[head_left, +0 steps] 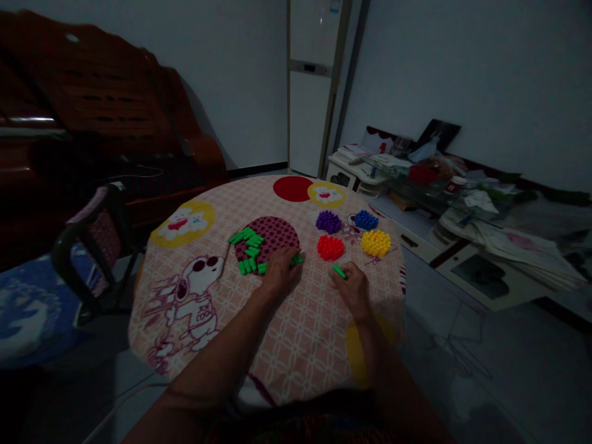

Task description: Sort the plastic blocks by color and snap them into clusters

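In my right hand (354, 287), a short green plastic piece (339, 271) is pinched between thumb and fingertips, above the table's near right half. My left hand (281, 270) is curled low at the right edge of a dark round patch on the cloth, its fingers around green pieces (296, 260) that partly show at the fingertips. Several more green pieces (252, 240) lie scattered on the left part of that patch. Just beyond my right hand stands a tight cluster of red pieces (330, 247). Purple pieces (328, 221), blue pieces (365, 219) and yellow pieces (375, 243) form similar clusters close by.
A patterned cloth (305, 327) covers the round table. A chair (99, 246) stands at the left, with a wooden sofa (111, 105) behind it. To the right, a low cabinet (467, 265) carries papers and clutter. A tall white appliance (311, 117) stands in the corner.
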`<state>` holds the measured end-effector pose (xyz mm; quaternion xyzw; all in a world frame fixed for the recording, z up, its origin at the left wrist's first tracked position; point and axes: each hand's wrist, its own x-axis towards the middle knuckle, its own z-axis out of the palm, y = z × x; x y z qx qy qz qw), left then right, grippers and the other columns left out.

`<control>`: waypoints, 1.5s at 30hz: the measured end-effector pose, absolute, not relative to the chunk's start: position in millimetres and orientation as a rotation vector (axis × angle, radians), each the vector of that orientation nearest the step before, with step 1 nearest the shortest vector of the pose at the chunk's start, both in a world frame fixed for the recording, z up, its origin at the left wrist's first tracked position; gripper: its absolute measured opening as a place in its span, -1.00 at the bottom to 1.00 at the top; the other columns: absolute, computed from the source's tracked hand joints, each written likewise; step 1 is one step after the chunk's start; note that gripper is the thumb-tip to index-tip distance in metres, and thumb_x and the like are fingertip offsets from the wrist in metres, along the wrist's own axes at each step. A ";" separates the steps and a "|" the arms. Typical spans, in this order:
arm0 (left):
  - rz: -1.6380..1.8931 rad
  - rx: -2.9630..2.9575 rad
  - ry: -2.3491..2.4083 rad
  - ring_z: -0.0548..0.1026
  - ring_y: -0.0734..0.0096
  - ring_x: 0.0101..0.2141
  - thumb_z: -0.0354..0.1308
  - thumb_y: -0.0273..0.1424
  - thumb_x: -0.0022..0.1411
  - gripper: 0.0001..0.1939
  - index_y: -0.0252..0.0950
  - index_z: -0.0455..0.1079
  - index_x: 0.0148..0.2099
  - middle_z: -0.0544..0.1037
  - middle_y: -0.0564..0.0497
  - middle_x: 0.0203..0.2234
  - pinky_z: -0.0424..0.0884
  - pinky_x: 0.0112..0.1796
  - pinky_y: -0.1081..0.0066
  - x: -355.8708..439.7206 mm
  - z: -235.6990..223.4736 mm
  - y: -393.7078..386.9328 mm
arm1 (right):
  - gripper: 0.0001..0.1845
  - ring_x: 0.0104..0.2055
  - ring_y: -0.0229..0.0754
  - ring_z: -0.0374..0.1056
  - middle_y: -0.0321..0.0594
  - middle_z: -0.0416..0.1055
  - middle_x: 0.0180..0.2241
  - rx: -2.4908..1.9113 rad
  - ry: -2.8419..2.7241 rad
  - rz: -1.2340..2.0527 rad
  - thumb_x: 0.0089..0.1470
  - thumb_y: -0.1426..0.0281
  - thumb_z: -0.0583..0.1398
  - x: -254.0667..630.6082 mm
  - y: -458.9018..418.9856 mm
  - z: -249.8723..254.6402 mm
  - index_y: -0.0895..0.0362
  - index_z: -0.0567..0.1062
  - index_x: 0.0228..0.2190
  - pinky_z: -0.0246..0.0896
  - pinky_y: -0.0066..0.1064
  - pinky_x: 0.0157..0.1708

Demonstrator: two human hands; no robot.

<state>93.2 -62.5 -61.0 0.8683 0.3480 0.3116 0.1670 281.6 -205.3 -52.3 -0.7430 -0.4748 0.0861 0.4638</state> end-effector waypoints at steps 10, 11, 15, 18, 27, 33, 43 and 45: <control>0.939 2.314 0.934 0.52 0.17 -0.05 0.22 -0.37 0.19 -0.58 -0.29 0.43 0.11 0.59 -0.16 -0.05 0.43 0.02 0.21 112.1 -53.1 -89.8 | -0.79 -0.33 -0.11 0.45 -0.10 0.58 -0.32 -2.499 -1.423 -0.087 0.19 0.22 0.22 322.7 -225.8 -44.1 0.08 0.54 -0.22 0.04 -0.37 -0.38; 0.920 2.275 0.929 0.53 0.20 -0.10 0.24 -0.36 0.18 -0.59 -0.28 0.44 0.09 0.60 -0.13 -0.09 0.44 -0.02 0.23 113.6 -52.2 -92.7 | -0.77 -0.33 -0.12 0.45 -0.10 0.58 -0.32 -2.505 -1.406 -0.091 0.22 0.20 0.21 319.7 -225.3 -47.1 0.08 0.54 -0.20 0.03 -0.37 -0.38; 0.897 2.187 0.817 0.52 0.28 -0.19 0.24 -0.38 0.16 -0.79 -0.29 0.50 -0.12 0.59 -0.06 -0.21 0.44 -0.09 0.30 118.8 -46.1 -103.5 | -0.73 -0.39 -0.16 0.42 -0.16 0.58 -0.36 -2.444 -1.306 -0.096 0.23 0.17 0.20 314.6 -224.3 -57.2 0.06 0.57 -0.18 0.01 -0.39 -0.40; 0.877 2.168 0.751 0.51 0.26 -0.17 0.23 -0.41 0.14 -0.81 -0.29 0.54 -0.16 0.59 -0.07 -0.23 0.42 -0.08 0.28 125.4 -42.5 -111.5 | -0.68 -0.40 -0.17 0.41 -0.16 0.58 -0.39 -2.314 -1.264 -0.071 0.24 0.15 0.16 317.8 -226.8 -60.3 0.09 0.59 -0.18 0.05 -0.41 -0.37; 0.793 2.143 0.396 0.53 0.29 -0.13 0.10 -0.63 0.02 -0.57 -0.29 0.50 -0.04 0.61 -0.06 -0.16 0.42 -0.04 0.32 176.5 -48.2 -124.7 | -0.50 -0.47 -0.17 0.34 -0.14 0.52 -0.48 -2.039 -1.188 -0.071 0.25 0.06 0.03 325.4 -227.2 -62.3 0.16 0.60 -0.28 0.04 -0.41 -0.41; 0.754 2.228 0.462 0.52 0.27 -0.16 0.13 -0.60 0.08 -0.63 -0.30 0.50 -0.05 0.60 -0.07 -0.18 0.42 -0.05 0.29 187.1 -53.3 -116.6 | -0.51 -0.46 -0.22 0.33 -0.17 0.52 -0.47 -1.928 -1.251 -0.043 0.28 0.09 0.00 326.1 -222.4 -60.9 0.13 0.58 -0.35 0.07 -0.42 -0.39; 0.802 2.278 0.503 0.51 0.22 -0.08 0.12 -0.58 0.18 -0.66 -0.28 0.46 0.00 0.60 -0.12 -0.11 0.39 0.02 0.23 183.2 -63.0 -116.0 | -0.55 -0.39 -0.18 0.40 -0.11 0.59 -0.37 -1.891 -1.240 -0.020 0.26 0.13 0.03 328.6 -219.8 -65.6 0.13 0.61 -0.33 0.18 -0.42 -0.33; 0.800 2.255 0.496 0.51 0.25 -0.14 0.14 -0.57 0.17 -0.71 -0.29 0.46 -0.04 0.60 -0.11 -0.17 0.41 -0.02 0.26 188.3 -61.8 -117.1 | -0.54 -0.40 -0.19 0.40 -0.11 0.58 -0.39 -1.881 -1.258 -0.027 0.27 0.14 0.01 328.9 -219.5 -64.8 0.13 0.60 -0.36 0.19 -0.42 -0.34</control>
